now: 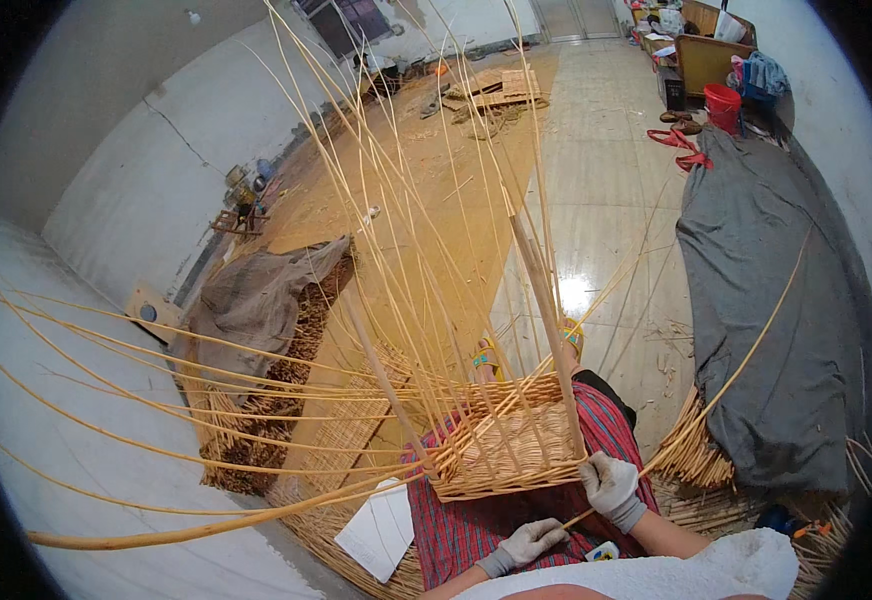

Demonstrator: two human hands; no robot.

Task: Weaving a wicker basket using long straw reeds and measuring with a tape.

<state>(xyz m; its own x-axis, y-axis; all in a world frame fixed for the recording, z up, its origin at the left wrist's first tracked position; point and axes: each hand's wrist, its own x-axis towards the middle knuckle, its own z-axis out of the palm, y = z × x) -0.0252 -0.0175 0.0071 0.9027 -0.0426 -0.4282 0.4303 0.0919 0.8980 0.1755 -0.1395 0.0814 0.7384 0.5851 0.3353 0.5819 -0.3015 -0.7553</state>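
Note:
A half-woven wicker basket (516, 450) rests on my lap over a red striped cloth (456, 545). Long pale rods (396, 200) rise from it and others fan out to the left. At its near right corner is my right hand (611, 487), in a white glove, fingers curled at the basket's edge. A single wicker rod (726, 385) passes by that hand and slants up to the right. Its lower end meets the fingertips of my gloved left hand (531, 545), which are closed on it. My right fingers partly hide the corner.
A grey cloth (756, 300) covers bundled rods (696, 445) on the right. More bundles lie at left beneath a brown cloth (266, 300). A white board (376, 530) is beside my lap. Further off stand a red bucket (722, 107) and stacked woven panels (491, 90).

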